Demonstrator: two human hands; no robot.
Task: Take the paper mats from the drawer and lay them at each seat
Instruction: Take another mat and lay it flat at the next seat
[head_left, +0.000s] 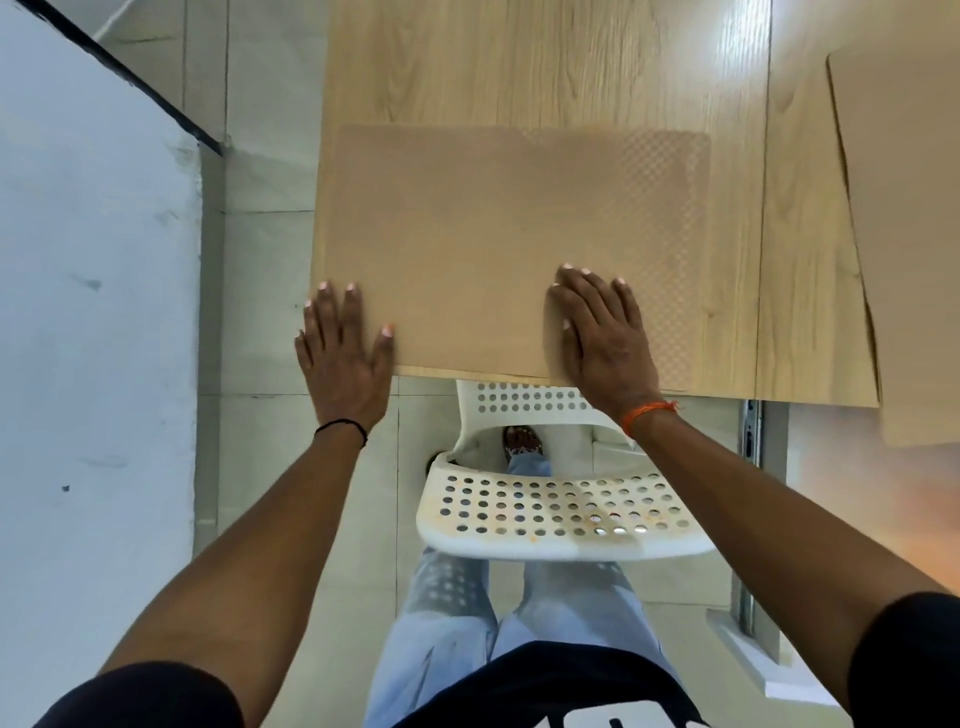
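Where the wooden surface (545, 67) meets its near edge, one paper mat (493, 234) lies flat, tan, its right part showing a fine checked texture.
Left hand (343, 358): open, fingers spread, palm down at the mat's near left corner, partly past the surface edge; black band on the wrist.
Right hand (602, 332): open, flat, pressing on the mat's near right part; orange thread on the wrist.
Second mat (904, 234): to the right, overhanging the near edge, well apart from the first.
White perforated chair (561, 509): directly below the surface edge, between the person's arms.
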